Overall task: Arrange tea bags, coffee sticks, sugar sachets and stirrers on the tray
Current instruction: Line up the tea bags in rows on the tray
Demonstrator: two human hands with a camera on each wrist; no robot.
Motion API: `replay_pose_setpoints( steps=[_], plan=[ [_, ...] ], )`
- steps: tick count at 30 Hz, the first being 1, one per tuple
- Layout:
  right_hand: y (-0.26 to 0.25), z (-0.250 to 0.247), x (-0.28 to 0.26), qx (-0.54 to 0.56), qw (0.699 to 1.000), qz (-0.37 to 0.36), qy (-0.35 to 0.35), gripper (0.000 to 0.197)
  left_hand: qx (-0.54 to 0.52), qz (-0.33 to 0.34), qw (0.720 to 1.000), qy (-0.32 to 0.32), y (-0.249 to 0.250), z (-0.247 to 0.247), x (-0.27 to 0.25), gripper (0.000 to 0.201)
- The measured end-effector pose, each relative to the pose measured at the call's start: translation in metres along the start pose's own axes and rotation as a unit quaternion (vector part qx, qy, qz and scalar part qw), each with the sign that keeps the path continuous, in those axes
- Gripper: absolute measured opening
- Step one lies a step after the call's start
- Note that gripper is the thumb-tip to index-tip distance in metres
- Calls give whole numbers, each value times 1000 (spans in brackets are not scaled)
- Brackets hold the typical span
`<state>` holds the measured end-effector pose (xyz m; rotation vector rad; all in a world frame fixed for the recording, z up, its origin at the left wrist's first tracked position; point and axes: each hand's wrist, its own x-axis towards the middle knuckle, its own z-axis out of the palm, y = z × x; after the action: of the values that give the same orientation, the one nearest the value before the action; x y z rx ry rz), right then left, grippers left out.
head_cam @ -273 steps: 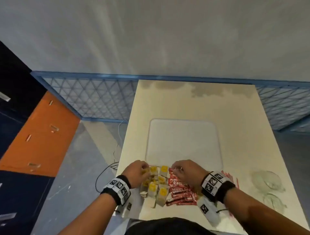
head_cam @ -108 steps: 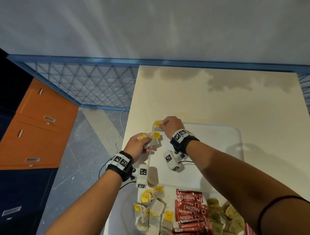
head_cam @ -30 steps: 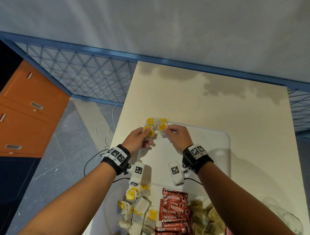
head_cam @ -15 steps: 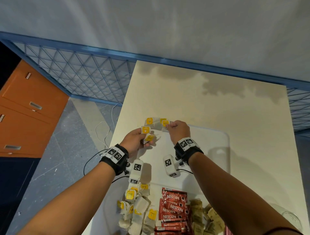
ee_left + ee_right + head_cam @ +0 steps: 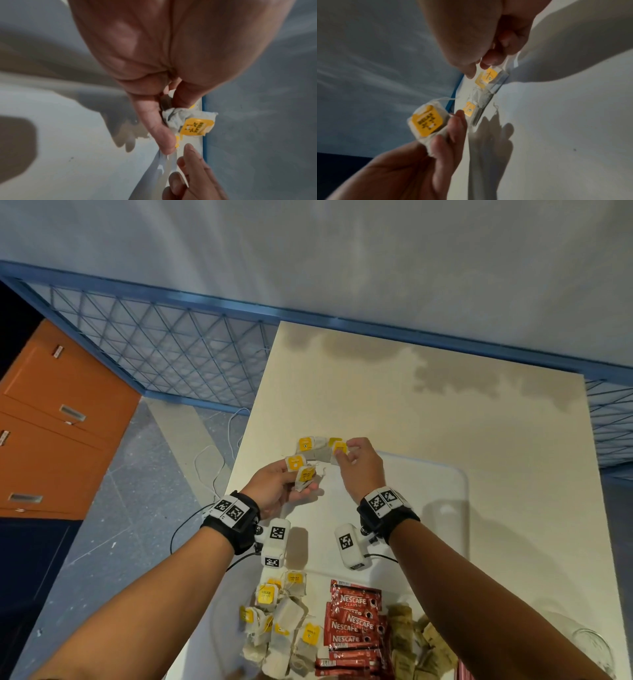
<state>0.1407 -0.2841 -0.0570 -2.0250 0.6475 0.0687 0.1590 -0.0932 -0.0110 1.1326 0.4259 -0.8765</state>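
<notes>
A white tray [image 5: 460,491] lies in the middle of the table. At its far left corner lie tea bags [image 5: 310,447] with yellow tags. My right hand [image 5: 342,453] pinches one more tea bag [image 5: 339,447] down beside them; the right wrist view shows thumb and finger at that bag's tag [image 5: 486,77]. Just left of the tray my left hand [image 5: 301,479] grips a few tea bags [image 5: 300,470], also seen in the left wrist view [image 5: 197,127]. Near me lie a loose heap of tea bags [image 5: 281,631], red coffee sticks [image 5: 356,621] and brown sugar sachets [image 5: 411,642].
A clear glass [image 5: 592,645] stands at the table's near right. The table's left edge [image 5: 246,440] runs just beside my left hand, with cables on the floor below. A blue mesh fence [image 5: 164,354] and orange drawers [image 5: 51,422] stand to the left.
My right hand took a tea bag from the bunch in my left hand and moved it up to the tray's far left corner, beside the bags lying there. My left hand barely moved.
</notes>
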Motion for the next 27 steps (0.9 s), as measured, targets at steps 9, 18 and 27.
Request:
replay_pose_setpoints(
  steps=[9,18,27],
  plan=[
    [-4,6,-35,105,974,-62,-192,31,-4,13,999,-51,-3,0,1,28],
    [-7,7,-38,85,978,-61,-180,9,65,9,997,-36,-6,-9,6,28],
    [-22,15,-11,81,986,-27,-143,7,131,67,982,118,5,-37,7,23]
  ],
)
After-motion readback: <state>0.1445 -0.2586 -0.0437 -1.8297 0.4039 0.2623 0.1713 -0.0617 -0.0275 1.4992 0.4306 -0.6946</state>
